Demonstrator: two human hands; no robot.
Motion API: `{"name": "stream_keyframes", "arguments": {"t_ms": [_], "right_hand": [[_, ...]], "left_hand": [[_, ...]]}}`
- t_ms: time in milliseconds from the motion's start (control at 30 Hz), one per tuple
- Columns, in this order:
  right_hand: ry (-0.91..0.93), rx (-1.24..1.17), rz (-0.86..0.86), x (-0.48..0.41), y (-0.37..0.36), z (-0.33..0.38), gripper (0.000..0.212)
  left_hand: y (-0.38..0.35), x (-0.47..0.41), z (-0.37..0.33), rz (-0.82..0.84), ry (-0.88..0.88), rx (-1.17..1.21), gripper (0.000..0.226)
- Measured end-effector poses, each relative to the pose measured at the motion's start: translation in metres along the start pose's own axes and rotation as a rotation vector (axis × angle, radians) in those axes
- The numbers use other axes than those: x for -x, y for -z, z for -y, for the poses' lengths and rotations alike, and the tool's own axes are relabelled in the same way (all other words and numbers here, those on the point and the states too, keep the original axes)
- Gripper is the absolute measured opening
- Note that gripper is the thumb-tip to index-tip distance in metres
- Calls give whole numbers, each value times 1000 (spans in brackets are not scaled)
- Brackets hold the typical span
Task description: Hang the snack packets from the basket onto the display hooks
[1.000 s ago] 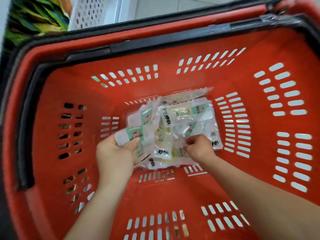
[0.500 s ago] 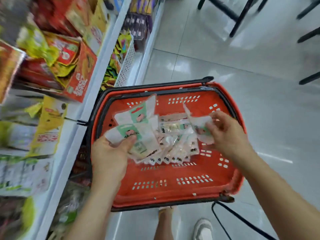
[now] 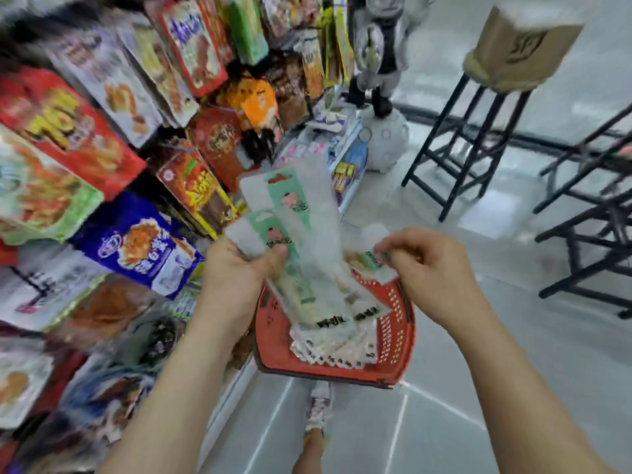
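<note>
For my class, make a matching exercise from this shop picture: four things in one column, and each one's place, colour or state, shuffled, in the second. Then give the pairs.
Column A
1. left hand
2. right hand
3. basket
4. cardboard box

Column B
a. sits on a black stool
b. grips a fan of packets
c. red, below both hands
d. pinches a single packet

Pairs: 1-b, 2-d, 3-c, 4-a
</note>
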State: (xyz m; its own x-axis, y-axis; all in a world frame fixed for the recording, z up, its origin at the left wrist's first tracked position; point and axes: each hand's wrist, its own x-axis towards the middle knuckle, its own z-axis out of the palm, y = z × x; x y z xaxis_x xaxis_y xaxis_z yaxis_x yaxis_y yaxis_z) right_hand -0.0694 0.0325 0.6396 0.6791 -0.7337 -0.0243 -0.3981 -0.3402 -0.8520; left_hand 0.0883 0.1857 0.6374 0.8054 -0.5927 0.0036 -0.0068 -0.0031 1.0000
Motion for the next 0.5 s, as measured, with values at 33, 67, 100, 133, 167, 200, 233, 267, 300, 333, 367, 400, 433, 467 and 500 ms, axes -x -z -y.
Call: {"name": "stream_keyframes", "arguments": {"t_ms": [33,67,100,133,167,200,233,267,300,333,367,400,433,467,500], "right_hand": [[15,-37,29,11,10,25,18],[21,-92,65,20,20,50,11],[40,-172,116,30,29,76,24],[66,-261,170,41,37,99,36],[107,-327,221,51,45,120,40],[136,-399,271,61,52,140,39],[165,-449,314,70,58,157,42],[170,-493,341,77,62,172,47],[204,-490,355,83,65,184,48],[234,-480,354,90,65,195,40],[271,-465,343,92,63,201,27],[287,-474,326,95,60,210,17],[297,-478,309,97,56,216,12],[297,-486,297,99,52,223,10],[303,-491,293,98,46,227,11]], "left_hand": [[0,13,-25,8,-14,4,37],[-1,25,-50,16,-28,10,37],[-2,37,-74,25,-41,13,37],[-3,48,-96,31,-50,23,36],[-3,58,-115,24,-54,39,35],[-2,67,-132,-1,-58,58,34],[1,75,-148,-34,-63,66,34],[5,82,-163,-68,-75,64,32],[9,88,-176,-96,-93,61,30],[14,94,-187,-123,-113,60,29],[19,99,-196,-155,-134,56,29],[24,102,-203,-192,-158,52,29],[29,106,-208,-229,-179,45,30],[34,108,-213,-264,-204,38,31],[39,110,-218,-295,-230,31,32]]}}
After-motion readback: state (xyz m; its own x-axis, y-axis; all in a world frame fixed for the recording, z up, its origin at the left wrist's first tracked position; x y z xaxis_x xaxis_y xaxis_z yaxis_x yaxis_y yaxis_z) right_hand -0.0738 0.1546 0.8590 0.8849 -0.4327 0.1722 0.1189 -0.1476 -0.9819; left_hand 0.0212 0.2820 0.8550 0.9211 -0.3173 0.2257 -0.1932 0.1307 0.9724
